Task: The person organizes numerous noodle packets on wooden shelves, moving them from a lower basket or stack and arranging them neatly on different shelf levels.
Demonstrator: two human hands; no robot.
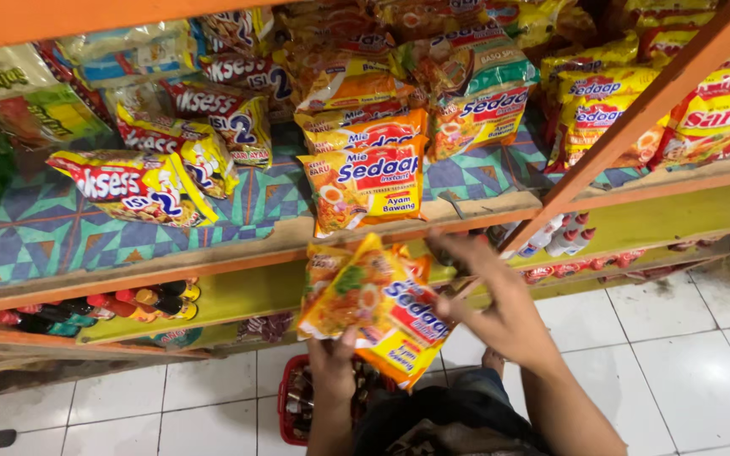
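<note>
Shelf edge [213, 253] and stacked noodle packets [365, 181] just above; left hand [331, 371] pinches yellow instant-noodle packs [373, 304] from below, right hand [500, 312] open-fingered, touching their right side, red basket [285, 405] underneath.

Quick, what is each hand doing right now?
Left hand: closed on the bottom of a stack of yellow noodle packets.
Right hand: open, fingers spread, touching the packets' right edge.
</note>
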